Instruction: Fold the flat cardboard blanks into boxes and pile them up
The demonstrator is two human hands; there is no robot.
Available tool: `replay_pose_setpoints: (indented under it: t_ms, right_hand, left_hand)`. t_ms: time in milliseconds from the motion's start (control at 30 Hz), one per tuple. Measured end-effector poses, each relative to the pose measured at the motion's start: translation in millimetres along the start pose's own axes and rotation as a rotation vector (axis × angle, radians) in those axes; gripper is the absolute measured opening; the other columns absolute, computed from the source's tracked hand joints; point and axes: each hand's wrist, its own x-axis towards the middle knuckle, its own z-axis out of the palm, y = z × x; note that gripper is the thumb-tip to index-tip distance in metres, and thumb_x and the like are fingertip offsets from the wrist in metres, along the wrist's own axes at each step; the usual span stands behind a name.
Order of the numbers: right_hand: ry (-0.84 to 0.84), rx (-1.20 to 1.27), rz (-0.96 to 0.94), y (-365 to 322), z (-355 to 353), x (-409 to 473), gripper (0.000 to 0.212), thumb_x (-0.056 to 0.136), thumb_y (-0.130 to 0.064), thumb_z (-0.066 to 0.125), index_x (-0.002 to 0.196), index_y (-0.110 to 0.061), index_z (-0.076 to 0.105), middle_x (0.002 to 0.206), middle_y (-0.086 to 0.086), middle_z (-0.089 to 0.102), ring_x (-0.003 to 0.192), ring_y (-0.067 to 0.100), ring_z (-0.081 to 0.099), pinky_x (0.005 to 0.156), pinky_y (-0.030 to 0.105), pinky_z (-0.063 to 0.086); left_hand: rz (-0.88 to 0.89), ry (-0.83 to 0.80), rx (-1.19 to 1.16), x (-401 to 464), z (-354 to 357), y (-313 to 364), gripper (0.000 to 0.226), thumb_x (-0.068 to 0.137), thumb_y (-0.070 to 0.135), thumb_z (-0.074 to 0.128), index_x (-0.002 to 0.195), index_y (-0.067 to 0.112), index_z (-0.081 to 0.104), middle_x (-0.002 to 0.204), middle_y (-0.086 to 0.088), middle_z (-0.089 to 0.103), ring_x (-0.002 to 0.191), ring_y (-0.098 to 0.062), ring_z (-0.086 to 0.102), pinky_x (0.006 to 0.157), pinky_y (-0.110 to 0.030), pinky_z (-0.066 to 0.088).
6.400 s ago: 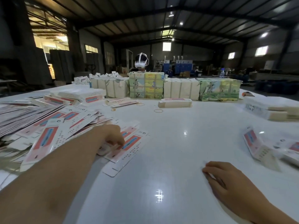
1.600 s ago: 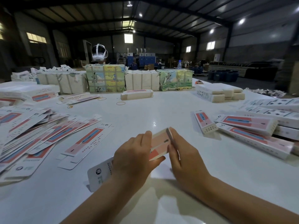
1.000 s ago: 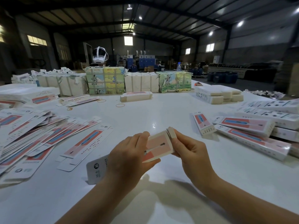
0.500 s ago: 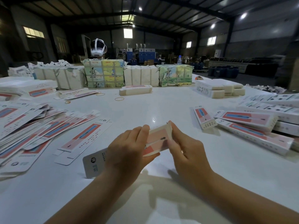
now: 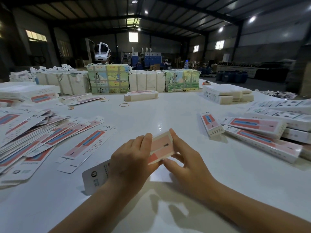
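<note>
Both hands were above the near middle of the white worktop (image 5: 168, 111), holding one long pink-and-white cardboard blank (image 5: 162, 146). The left hand (image 5: 133, 160) was wrapped round the middle of the blank, fingers curled over its top face, and hid most of its length. The white printed end of the blank projected below and left of that hand, its lowest corner at or close to the worktop surface; contact could not be confirmed. The right hand (image 5: 186, 163) gripped the far pink end, with one finger laid along the end edge and the remaining fingers curled underneath. Whether the blank was partly opened into a tube could not be determined.

A spread heap of flat blanks (image 5: 42, 137) lay on the left of the worktop, overlapping one another and fanned towards the centre. On the right, folded boxes (image 5: 262, 135) lay in a loose pile, long sides roughly parallel, with one short box (image 5: 212, 125) just beside them on the side nearer the centre. A further low stack of white boxes (image 5: 228, 95) stood behind these, well apart from the hands.

Along the far edge stood a row of strapped bundles (image 5: 144, 80), some white and some with coloured printing. A single white packet (image 5: 141, 96) lay in front of the row, and rubber bands (image 5: 124, 105) lay loose near it. A white headset (image 5: 101, 52) was visible behind the bundles.
</note>
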Motion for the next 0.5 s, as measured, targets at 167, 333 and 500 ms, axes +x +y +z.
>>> replay_pose_setpoints:
  t_ms: [167,333,500]
  right_hand:
    - [-0.041,-0.073,-0.026,3,-3,4,0.061,0.089,-0.027,0.056,0.143,-0.033,0.029,0.137,-0.014,0.046,0.121,0.002,0.047,0.099,0.018,0.043]
    - [-0.079,-0.38,-0.272,3,-18,13,0.087,0.085,-0.02,0.064,0.143,-0.038,0.001,0.154,-0.017,0.005,0.141,-0.003,0.006,0.107,0.002,0.011]
    - [-0.183,-0.649,-0.431,11,-19,11,0.063,0.084,-0.012,0.067,0.141,-0.008,0.042,0.142,0.016,0.043,0.128,0.033,0.04,0.1,0.04,0.041]
  left_hand:
    - [-0.001,-0.051,-0.04,4,-5,-3,0.066,0.051,0.044,0.086,0.098,0.001,0.069,0.075,-0.009,0.069,0.054,-0.026,0.064,0.042,-0.028,0.048]
    - [0.051,-0.189,-0.14,7,-10,-12,0.073,0.046,0.046,0.089,0.102,0.006,0.066,0.076,-0.006,0.068,0.054,-0.026,0.063,0.041,-0.033,0.049]
    - [0.098,-0.297,-0.223,-5,6,-30,0.072,0.053,0.057,0.082,0.108,0.016,0.061,0.083,-0.001,0.071,0.058,-0.019,0.065,0.049,-0.029,0.053]
